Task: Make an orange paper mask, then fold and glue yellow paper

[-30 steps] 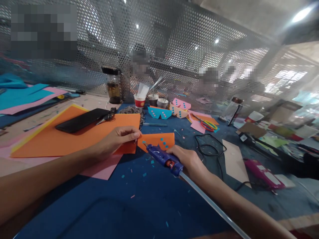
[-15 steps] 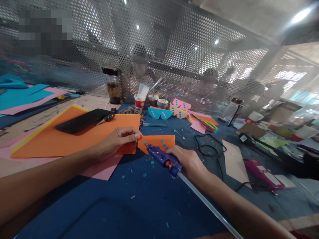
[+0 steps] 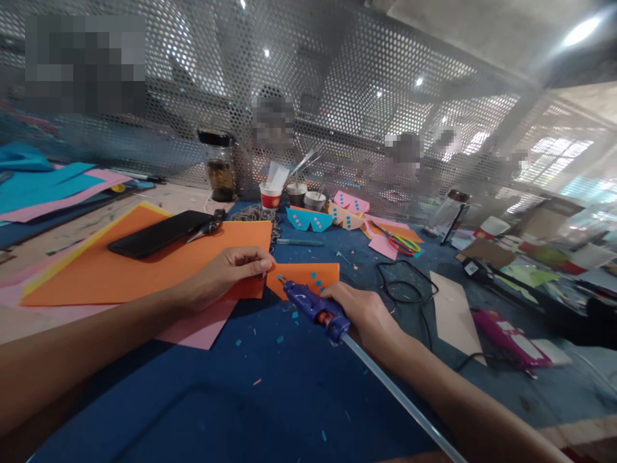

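My right hand (image 3: 367, 315) grips a blue glue gun (image 3: 313, 307) with a clear glue stick (image 3: 395, 393) trailing from its back. Its nozzle touches the near left corner of a small folded orange paper piece (image 3: 308, 275) dotted with tiny teal squares. My left hand (image 3: 230, 270) is closed in a pinch next to that piece's left tip; what its fingers hold is too small to make out. It rests over a large orange sheet (image 3: 120, 263) on the blue table (image 3: 270, 386).
A black phone (image 3: 157, 233) lies on the orange sheet. Paper cups (image 3: 270, 193), a dark jar (image 3: 219, 168), finished paper shapes (image 3: 308, 218), red-handled scissors (image 3: 402, 243), a black cord (image 3: 402, 289) and a pink glue gun (image 3: 511, 334) surround the work spot. A perforated metal screen (image 3: 337, 96) closes the back.
The glue gun and my right hand have shifted slightly away from me towards the orange piece. My left hand has hardly moved.
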`<state>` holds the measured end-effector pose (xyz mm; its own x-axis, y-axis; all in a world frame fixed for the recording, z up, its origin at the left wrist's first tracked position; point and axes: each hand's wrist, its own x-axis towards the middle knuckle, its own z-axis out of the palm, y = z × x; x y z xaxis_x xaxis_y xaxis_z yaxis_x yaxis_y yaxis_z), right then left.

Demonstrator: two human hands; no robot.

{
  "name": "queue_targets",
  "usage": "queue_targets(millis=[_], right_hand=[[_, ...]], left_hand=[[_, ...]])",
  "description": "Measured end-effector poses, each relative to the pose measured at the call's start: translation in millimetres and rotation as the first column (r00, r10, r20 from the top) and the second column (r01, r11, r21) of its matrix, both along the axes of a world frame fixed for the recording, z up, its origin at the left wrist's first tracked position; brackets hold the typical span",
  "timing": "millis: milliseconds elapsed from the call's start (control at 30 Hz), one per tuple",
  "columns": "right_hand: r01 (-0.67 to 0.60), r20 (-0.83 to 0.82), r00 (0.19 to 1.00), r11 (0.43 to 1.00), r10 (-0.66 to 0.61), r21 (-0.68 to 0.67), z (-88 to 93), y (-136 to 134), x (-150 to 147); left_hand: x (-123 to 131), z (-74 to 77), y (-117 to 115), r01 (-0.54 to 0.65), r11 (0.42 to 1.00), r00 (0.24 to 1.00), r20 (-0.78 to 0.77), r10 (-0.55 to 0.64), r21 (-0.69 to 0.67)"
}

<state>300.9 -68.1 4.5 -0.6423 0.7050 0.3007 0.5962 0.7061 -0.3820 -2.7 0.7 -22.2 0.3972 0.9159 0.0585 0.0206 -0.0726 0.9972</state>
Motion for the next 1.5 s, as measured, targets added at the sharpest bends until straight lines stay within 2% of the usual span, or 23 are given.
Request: queue_targets(millis=[500,800,1500], right_hand=[[-0.015,0.014,1.000,0.999,0.014,0.051,-3.2,2.4,1.0],[-0.019,0.011,1.000,0.999,0.018,0.037,-2.7,1.8,0.2],[-0.007,-0.007,1.000,0.999,0.008,0.052,0.2,0.6,-2.4]], left_hand=[[1.0,-0.4,0.3,0.004,1.000,1.000,0.009,-0.004,-0.005],[0.1,-3.2,2.4,-0.002,1.000,1.000,0.021,0.002,-0.008],[3.4,3.7,-0.7,-0.029,0.999,1.000,0.007,0.029,0.014]])
